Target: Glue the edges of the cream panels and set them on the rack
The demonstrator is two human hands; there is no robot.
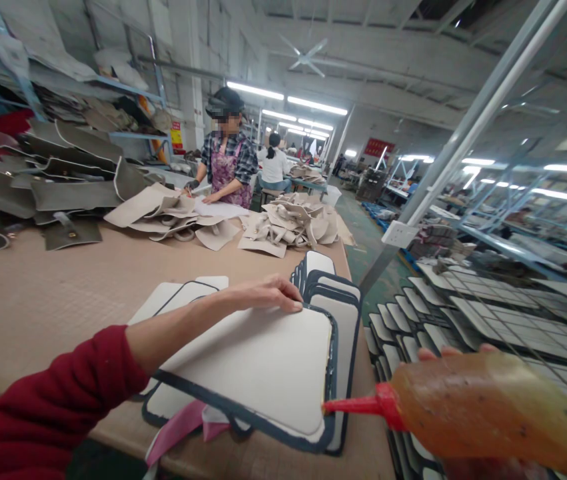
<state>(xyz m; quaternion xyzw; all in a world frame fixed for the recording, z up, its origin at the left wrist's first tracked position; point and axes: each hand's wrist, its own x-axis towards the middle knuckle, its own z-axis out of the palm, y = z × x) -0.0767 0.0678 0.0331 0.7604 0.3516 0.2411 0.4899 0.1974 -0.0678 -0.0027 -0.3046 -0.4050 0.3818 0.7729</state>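
Note:
My left hand pinches the far edge of a cream panel with a dark border. The panel lies on top of similar panels at the table's right edge. In my right hand is a squeeze bottle of amber liquid, tipped sideways, most of the fingers hidden behind it. Its red nozzle points left, the tip at the panel's right border near the lower corner. A shiny line runs along that border. A pink strip hangs out from under the panels at the front.
More dark-edged panels stand stacked behind. Beige pieces and dark olive pieces are heaped across the table. A co-worker works at its far side. On the right are a metal post and a wire rack of panels.

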